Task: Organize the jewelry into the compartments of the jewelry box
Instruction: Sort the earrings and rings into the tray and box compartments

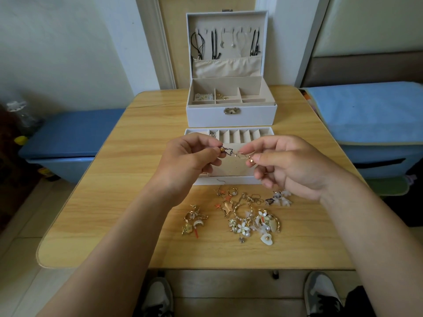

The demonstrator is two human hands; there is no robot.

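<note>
A white jewelry box [231, 114] stands open at the table's far side, necklaces hanging in its lid and a few small pieces in its back compartments. Its removable tray [240, 136] lies in front of it. Above the tray, my left hand [187, 163] pinches a dark star-shaped earring [226, 151] by its gold bead. My right hand [290, 163] pinches a gold earring [248, 157] tangled with or touching the first. A pile of loose jewelry [247, 216] lies on the table below my hands.
The wooden table [114, 202] has rounded edges. A smaller cluster of gold pieces [194, 221] lies left of the pile. Blue storage bins stand to the left [68, 143] and right [370, 124]. My shoes show below the table's front edge.
</note>
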